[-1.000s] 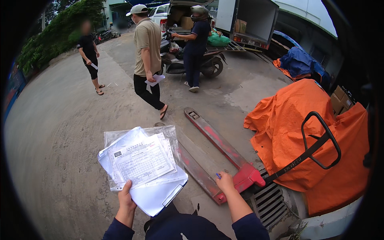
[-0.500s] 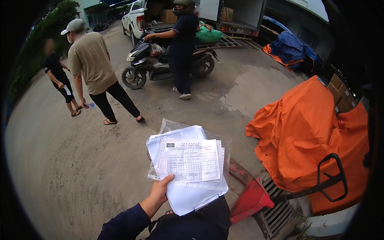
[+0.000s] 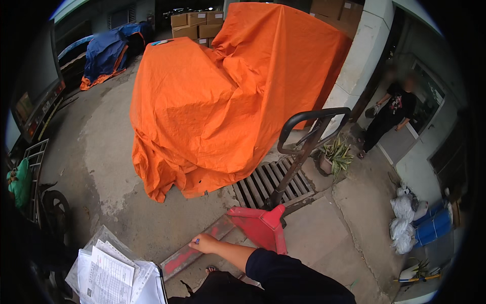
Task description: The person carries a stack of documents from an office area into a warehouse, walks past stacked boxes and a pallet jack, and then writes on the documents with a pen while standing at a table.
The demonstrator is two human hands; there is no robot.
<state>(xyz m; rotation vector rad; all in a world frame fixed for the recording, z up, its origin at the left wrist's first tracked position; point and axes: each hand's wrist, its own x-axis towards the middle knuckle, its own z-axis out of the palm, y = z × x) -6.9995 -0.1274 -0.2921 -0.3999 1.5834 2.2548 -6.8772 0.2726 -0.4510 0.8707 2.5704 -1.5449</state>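
Note:
A sheaf of printed papers in clear plastic sleeves [image 3: 109, 273] sits at the lower left edge; my left hand is hidden beneath it. My right hand [image 3: 205, 244] reaches forward from a dark sleeve, fingers loosely curled with nothing in them, a blue-painted nail showing. It hovers over the fork of a red pallet jack [image 3: 260, 225]. The jack's black loop handle [image 3: 314, 119] stands up behind it.
A big load under an orange tarpaulin [image 3: 217, 101] fills the middle, by a drain grate [image 3: 268, 182] and a potted plant [image 3: 334, 157]. A person [image 3: 392, 114] stands by a doorway on the right. White sacks [image 3: 405, 218] lie lower right, a motorbike wheel [image 3: 53, 213] on the left.
The view has swung right, away from the people and the motorbike, onto the orange-covered load. The papers have dropped to the lower left edge, and my right hand has come into view again.

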